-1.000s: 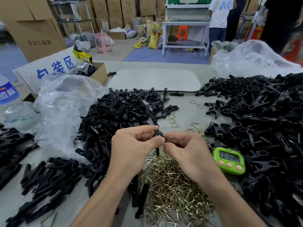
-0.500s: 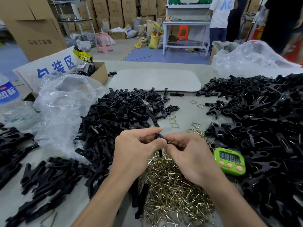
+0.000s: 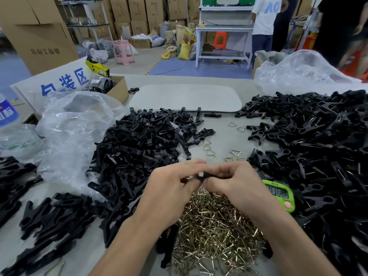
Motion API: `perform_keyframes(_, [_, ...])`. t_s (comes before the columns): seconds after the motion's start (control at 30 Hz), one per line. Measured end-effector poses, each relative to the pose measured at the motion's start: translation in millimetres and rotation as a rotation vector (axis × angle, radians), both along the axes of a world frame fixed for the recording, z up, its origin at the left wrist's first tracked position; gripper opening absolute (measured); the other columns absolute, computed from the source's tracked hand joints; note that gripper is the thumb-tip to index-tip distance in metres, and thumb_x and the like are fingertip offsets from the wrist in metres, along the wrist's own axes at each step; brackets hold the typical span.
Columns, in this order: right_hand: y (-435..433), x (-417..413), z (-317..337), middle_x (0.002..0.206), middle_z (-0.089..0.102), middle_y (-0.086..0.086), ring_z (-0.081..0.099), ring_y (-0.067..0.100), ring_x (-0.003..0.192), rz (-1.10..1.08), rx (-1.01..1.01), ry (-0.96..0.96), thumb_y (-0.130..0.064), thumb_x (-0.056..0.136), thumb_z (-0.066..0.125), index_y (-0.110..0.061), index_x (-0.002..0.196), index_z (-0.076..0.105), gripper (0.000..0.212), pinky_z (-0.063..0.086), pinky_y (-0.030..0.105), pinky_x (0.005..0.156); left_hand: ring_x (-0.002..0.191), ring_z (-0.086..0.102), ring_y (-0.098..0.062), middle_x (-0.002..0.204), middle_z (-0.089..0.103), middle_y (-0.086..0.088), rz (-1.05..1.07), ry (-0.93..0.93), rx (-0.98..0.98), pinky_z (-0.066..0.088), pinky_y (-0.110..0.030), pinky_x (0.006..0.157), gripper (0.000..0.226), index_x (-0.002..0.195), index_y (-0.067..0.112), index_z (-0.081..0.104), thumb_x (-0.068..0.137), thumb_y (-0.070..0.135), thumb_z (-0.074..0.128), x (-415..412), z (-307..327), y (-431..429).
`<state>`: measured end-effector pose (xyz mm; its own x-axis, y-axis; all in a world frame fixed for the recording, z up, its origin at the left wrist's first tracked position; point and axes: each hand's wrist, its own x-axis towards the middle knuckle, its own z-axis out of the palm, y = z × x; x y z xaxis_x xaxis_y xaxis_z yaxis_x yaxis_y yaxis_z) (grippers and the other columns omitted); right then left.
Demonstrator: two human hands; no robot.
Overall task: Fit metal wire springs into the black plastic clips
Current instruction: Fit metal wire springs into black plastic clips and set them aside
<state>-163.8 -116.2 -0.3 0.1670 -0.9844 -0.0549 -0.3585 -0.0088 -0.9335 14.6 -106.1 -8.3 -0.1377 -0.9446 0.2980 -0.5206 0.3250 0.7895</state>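
Black plastic clip (image 3: 203, 174), one piece: pinched between the fingertips of the left grip (image 3: 171, 189) and right grip (image 3: 236, 185), both closed on it, above the brass wire-spring heap (image 3: 215, 228) on the bench (image 3: 219, 140). The clip is largely hidden by fingers, and no spring can be made out in it. The end seen hanging below the fingers half a second earlier is no longer shown.

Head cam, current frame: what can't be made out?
1. Head view: the clip, pinched by the left hand and right hand, is mostly covered by their fingers; whether a spring is seated cannot be told.
2. Head view: the green timer has digits too blurred to read.
3. Head view: the water bottle is cut off by the left edge.
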Motion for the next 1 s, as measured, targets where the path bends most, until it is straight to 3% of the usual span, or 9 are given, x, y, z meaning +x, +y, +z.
perform_keyframes(0.07, [-2,-2,-2,0.06,0.063,-0.006,0.052,0.004,0.057,-0.128,-0.039,-0.003,-0.031,0.089,0.075,-0.03,0.081,0.078,0.009,0.044,0.025,0.061,0.088,0.068,0.008,0.097,0.07,0.04,0.091,0.014,-0.006,0.052,-0.01,0.073,0.066,0.093,0.077,0.063,0.084,0.016,0.084,3,-2,-3])
perform_keyframes(0.13, [-3,-6,-4,0.071,0.066,-0.018,0.054,-0.003,0.061,-0.209,-0.098,0.204,-0.032,0.097,0.065,-0.035,0.096,0.076,0.012,0.043,0.016,0.058,0.071,0.067,0.001,0.084,0.071,0.034,0.186,0.024,0.009,0.049,-0.014,0.059,0.053,0.092,0.074,0.066,0.082,0.027,0.086,8,-4,-5])
perform_keyframes(0.23, [0,-4,-1,0.112,0.065,-0.014,0.059,0.011,0.106,-0.089,-0.092,0.697,-0.029,0.1,0.058,-0.036,0.119,0.068,0.023,0.048,0.033,0.097,0.051,0.06,0.0,0.073,0.072,0.027,0.267,0.105,0.04,0.042,-0.01,0.045,0.033,0.105,0.053,0.077,0.081,0.032,0.087,12,-8,-7])
perform_keyframes(0.3, [1,0,1,0.108,0.065,-0.011,0.06,0.015,0.106,-0.079,-0.068,0.758,-0.026,0.096,0.061,-0.036,0.104,0.068,0.014,0.047,0.032,0.097,0.056,0.062,0.002,0.075,0.071,0.03,0.281,0.075,0.034,0.042,-0.008,0.05,0.036,0.108,0.055,0.074,0.082,0.033,0.087,12,-7,-6])
perform_keyframes(0.43, [-1,-3,-1,0.085,0.067,-0.014,0.062,0.009,0.081,-0.145,-0.053,0.622,-0.023,0.091,0.072,-0.03,0.079,0.065,0.016,0.046,0.023,0.074,0.054,0.058,0.005,0.072,0.068,0.033,0.245,-0.022,0.044,0.043,-0.019,0.058,0.05,0.094,0.079,0.061,0.084,0.036,0.084,8,-5,-5])
perform_keyframes(0.6, [-2,-7,-1,0.063,0.067,-0.017,0.06,-0.003,0.057,-0.216,-0.083,0.463,-0.021,0.085,0.078,-0.032,0.068,0.071,0.022,0.04,0.01,0.05,0.05,0.056,0.001,0.07,0.068,0.032,0.232,-0.077,0.024,0.048,-0.024,0.056,0.053,0.086,0.083,0.057,0.085,0.037,0.083,8,-6,-6])
perform_keyframes(0.8, [-3,-10,5,0.067,0.073,-0.012,0.063,-0.001,0.057,-0.299,-0.052,0.109,-0.018,0.08,0.082,-0.04,0.076,0.076,0.023,0.048,0.017,0.056,0.064,0.064,0.004,0.083,0.065,0.043,0.247,-0.058,0.026,0.051,-0.019,0.065,0.052,0.104,0.073,0.055,0.083,0.035,0.085,8,-8,-8])
perform_keyframes(0.9, [-4,-11,7,0.07,0.076,0.003,0.068,0.012,0.061,-0.321,0.033,-0.067,-0.008,0.086,0.078,-0.024,0.08,0.077,0.017,0.052,0.03,0.063,0.07,0.064,0.004,0.087,0.062,0.047,0.236,-0.086,0.009,0.055,-0.024,0.071,0.054,0.104,0.073,0.051,0.084,0.035,0.083,6,-7,-7])
perform_keyframes(1.0, [-6,-11,10,0.08,0.078,0.015,0.071,0.021,0.059,-0.383,0.119,-0.419,0.002,0.097,0.061,-0.007,0.093,0.064,0.01,0.048,0.026,0.049,0.075,0.065,0.005,0.091,0.058,0.052,0.228,-0.096,0.005,0.057,-0.025,0.076,0.056,0.105,0.075,0.048,0.084,0.036,0.083,5,-6,-6])
